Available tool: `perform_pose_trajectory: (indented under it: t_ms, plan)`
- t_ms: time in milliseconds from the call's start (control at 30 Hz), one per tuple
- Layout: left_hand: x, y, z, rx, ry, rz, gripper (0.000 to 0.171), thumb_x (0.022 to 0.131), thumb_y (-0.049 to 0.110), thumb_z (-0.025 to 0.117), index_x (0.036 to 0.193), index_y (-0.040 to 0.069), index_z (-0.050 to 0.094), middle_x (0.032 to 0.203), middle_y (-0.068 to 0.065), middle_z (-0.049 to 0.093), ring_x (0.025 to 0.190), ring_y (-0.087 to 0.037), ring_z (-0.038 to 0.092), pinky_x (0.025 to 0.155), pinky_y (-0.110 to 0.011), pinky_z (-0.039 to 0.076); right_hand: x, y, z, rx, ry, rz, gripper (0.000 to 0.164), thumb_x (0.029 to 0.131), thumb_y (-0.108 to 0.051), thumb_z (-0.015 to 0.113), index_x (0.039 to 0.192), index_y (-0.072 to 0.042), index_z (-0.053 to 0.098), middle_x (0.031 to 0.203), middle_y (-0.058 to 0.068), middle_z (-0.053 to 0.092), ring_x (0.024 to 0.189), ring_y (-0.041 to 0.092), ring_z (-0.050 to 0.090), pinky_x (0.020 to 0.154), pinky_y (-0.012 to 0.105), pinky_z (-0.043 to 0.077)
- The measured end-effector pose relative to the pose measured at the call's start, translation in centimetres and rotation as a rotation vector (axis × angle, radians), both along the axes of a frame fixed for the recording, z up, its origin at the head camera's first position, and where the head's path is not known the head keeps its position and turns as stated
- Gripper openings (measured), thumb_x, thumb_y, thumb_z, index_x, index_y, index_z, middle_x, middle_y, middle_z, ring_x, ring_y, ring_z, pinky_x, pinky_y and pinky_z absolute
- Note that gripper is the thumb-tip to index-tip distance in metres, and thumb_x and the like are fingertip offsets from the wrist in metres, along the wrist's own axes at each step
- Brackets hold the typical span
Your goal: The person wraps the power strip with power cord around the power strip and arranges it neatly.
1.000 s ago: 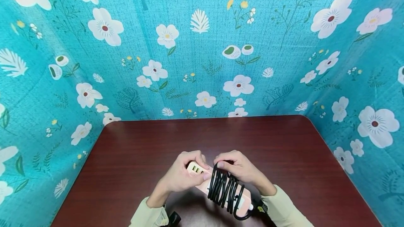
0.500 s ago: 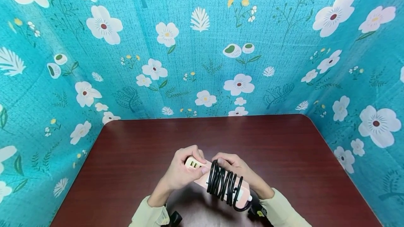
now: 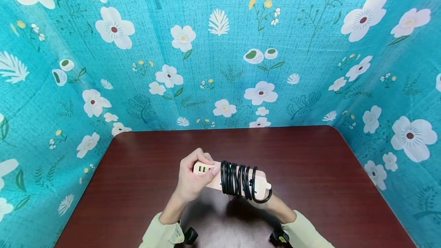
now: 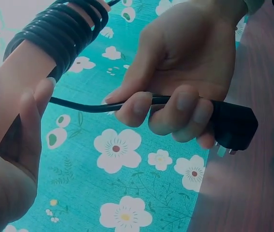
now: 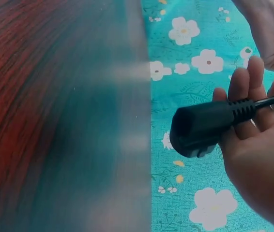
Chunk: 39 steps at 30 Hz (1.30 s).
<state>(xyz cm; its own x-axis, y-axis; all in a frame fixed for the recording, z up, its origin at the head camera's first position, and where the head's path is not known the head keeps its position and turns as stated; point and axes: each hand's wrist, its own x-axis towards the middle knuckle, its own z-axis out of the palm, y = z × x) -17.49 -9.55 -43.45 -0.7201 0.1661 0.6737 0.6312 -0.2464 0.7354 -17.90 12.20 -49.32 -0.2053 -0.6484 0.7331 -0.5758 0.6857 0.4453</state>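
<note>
My left hand (image 3: 193,175) grips the USB-port end of a pale pink power strip (image 3: 260,183), thumb on top, holding it above the table. Several turns of black power cord (image 3: 237,179) are wound round the strip's middle and far end. In the head view my right hand (image 3: 275,206) is mostly hidden behind the strip. The left wrist view shows its fingers curled round a loose length of cord close to the black plug (image 4: 236,126). From the right wrist, the plug (image 5: 205,123) lies across the fingers, its prongs facing partly away.
Beneath the hands is a dark red wood-grain table (image 3: 155,156). Blue-green floral cloth (image 3: 193,87) hangs behind it and at both sides. Small black devices (image 3: 190,236) are strapped at the wrists, by the pale sleeves (image 3: 162,232).
The strip has risen, shifted left and turned closer to level. My right hand has left the top of the coils and dropped below and behind the strip, now holding the cord near the plug.
</note>
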Motion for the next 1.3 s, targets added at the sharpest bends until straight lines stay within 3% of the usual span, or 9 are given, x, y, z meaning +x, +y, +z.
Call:
perform_pose_trajectory:
  t_ms: [67,133,167,233,367,533,700,967,1300]
  plan:
    - [0.0,0.1,0.0,0.009,-0.007,0.013,0.019,0.082,-0.016,0.070,0.088,-0.003,0.058,0.076,-0.018,0.063,0.068,-0.009,0.063,0.049,-0.027,0.054,0.0,-0.2,-0.6,-0.266,-0.552,0.427,0.031,0.100,0.011,0.043,0.080,-0.005,0.059,0.070,0.004,0.059,0.067,0.012,0.055,0.064,0.022,0.047]
    - [0.0,0.2,-0.1,0.016,-0.020,0.034,0.018,0.082,-0.016,0.070,0.088,-0.003,0.058,0.076,-0.019,0.063,0.069,-0.009,0.063,0.050,-0.026,0.055,0.1,-0.3,-0.9,-0.442,-0.937,0.673,0.028,0.097,0.015,0.048,0.082,-0.004,0.063,0.071,0.007,0.063,0.069,0.014,0.058,0.066,0.022,0.048]
    - [0.0,0.2,-0.1,0.020,-0.026,0.050,0.018,0.083,-0.016,0.071,0.088,-0.004,0.058,0.077,-0.019,0.063,0.070,-0.008,0.064,0.051,-0.025,0.055,0.2,-0.4,-1.0,-0.426,-1.016,0.657,0.033,0.101,0.013,0.044,0.083,-0.007,0.063,0.071,0.005,0.066,0.071,0.013,0.060,0.069,0.023,0.049]
    - [-0.1,0.4,-0.3,0.029,-0.039,0.090,0.018,0.083,-0.016,0.071,0.088,-0.004,0.058,0.077,-0.020,0.063,0.071,-0.007,0.064,0.052,-0.024,0.055,0.4,-0.6,-0.9,-0.549,-1.315,0.728,0.031,0.105,0.011,0.044,0.087,-0.005,0.064,0.071,0.009,0.070,0.074,0.016,0.064,0.073,0.027,0.052]
    - [-0.3,0.6,-0.8,0.030,-0.052,0.185,0.019,0.081,-0.018,0.071,0.087,-0.005,0.059,0.078,-0.020,0.062,0.073,-0.005,0.064,0.053,-0.022,0.054,1.3,-0.8,-0.4,-0.576,-1.568,0.564,0.030,0.114,-0.013,0.040,0.093,-0.010,0.062,0.074,0.006,0.073,0.080,0.013,0.068,0.086,0.031,0.052]
    - [-0.5,0.7,-1.4,0.011,-0.053,0.250,0.020,0.080,-0.018,0.072,0.087,-0.004,0.059,0.078,-0.020,0.062,0.074,-0.004,0.064,0.054,-0.022,0.053,2.0,-0.7,0.0,-0.541,-1.653,0.431,0.035,0.115,-0.025,0.038,0.092,-0.015,0.062,0.077,0.000,0.074,0.084,0.007,0.067,0.091,0.025,0.049]
    - [-0.5,0.8,-1.5,-0.019,-0.052,0.286,0.020,0.081,-0.015,0.075,0.088,-0.002,0.061,0.078,-0.019,0.063,0.071,-0.004,0.063,0.053,-0.022,0.053,2.3,-0.8,0.1,-0.570,-1.645,0.450,0.036,0.115,-0.025,0.039,0.090,-0.014,0.062,0.074,0.002,0.074,0.082,0.006,0.069,0.089,0.026,0.052]
    - [-0.6,1.1,-2.3,-0.115,0.012,0.344,0.019,0.080,-0.008,0.079,0.087,0.003,0.065,0.074,-0.014,0.065,0.062,-0.002,0.058,0.046,-0.020,0.048,2.8,-1.4,0.0,-0.652,-1.644,0.581,0.033,0.113,-0.015,0.044,0.086,-0.006,0.061,0.068,0.012,0.073,0.076,0.008,0.070,0.079,0.025,0.053]
    - [-1.1,0.7,-2.5,-0.219,0.158,0.486,0.021,0.077,0.000,0.084,0.084,0.008,0.066,0.073,-0.008,0.067,0.062,-0.010,0.059,0.050,-0.017,0.048,3.4,-1.1,0.9,-0.624,-1.582,0.486,0.025,0.111,-0.020,0.052,0.089,-0.014,0.062,0.070,0.004,0.072,0.064,0.001,0.058,0.062,0.016,0.044]
